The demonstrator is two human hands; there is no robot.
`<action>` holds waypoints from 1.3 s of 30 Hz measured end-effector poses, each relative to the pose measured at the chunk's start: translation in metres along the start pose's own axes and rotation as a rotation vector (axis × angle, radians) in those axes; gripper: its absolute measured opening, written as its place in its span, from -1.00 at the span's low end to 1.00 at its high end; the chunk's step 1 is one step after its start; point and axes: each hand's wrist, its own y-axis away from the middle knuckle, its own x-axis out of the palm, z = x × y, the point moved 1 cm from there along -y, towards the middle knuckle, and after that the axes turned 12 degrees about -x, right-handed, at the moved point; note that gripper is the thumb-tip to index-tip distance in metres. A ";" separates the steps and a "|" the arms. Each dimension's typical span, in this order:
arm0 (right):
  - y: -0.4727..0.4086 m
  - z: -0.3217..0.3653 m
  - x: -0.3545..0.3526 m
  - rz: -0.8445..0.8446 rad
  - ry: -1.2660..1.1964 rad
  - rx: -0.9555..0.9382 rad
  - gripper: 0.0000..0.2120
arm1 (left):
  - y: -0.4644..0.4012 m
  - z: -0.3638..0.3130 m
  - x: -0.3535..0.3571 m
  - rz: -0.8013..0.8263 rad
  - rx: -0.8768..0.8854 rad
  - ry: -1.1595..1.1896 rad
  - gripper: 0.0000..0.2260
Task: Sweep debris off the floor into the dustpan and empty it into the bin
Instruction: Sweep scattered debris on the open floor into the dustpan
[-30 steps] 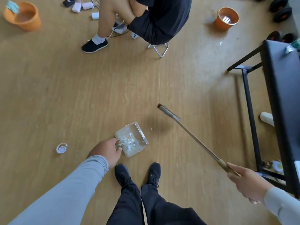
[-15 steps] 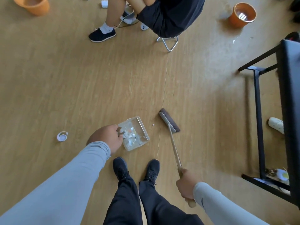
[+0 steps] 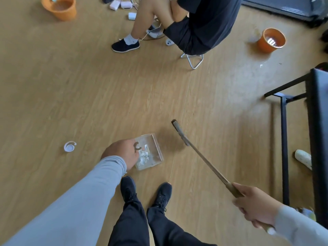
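- Bucket, upper left of the frame: orange, standing on the floor; one of two candidates for the bin.
- Ring, left of centre: a small white plastic piece lying loose on the floor, well apart from the dustpan and to its left.
- Left hand, lower centre: fingers curled round the handle at the near end of the dustpan, gripping it.
- Dustpan, just right of the left hand: clear, low at the floor, with white scraps already inside; its mouth appears to face right and away, toward the brush head.
- Key relation: the brush head lies up and to the right of the dustpan mouth, near but apart, while the ring lies on the opposite side, behind the left hand. Any sweep of the ring would, by this judgement, call for the brush to cross over or the dustpan to turn.
- Brush, centre: long axis runs from the head at centre down to the lower right; head seems raised off the floor, though this cannot be confirmed.
- Right hand, lower right: fingers wrapped round the handle end of the brush.
- Second bucket, upper right: orange, with small specks on the floor just below it.
- Table, right edge: black frame, near the right hand.
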 end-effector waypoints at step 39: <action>0.025 0.028 0.057 0.183 -0.457 0.031 -0.67 | 0.032 0.009 0.016 0.088 -0.036 0.036 -0.77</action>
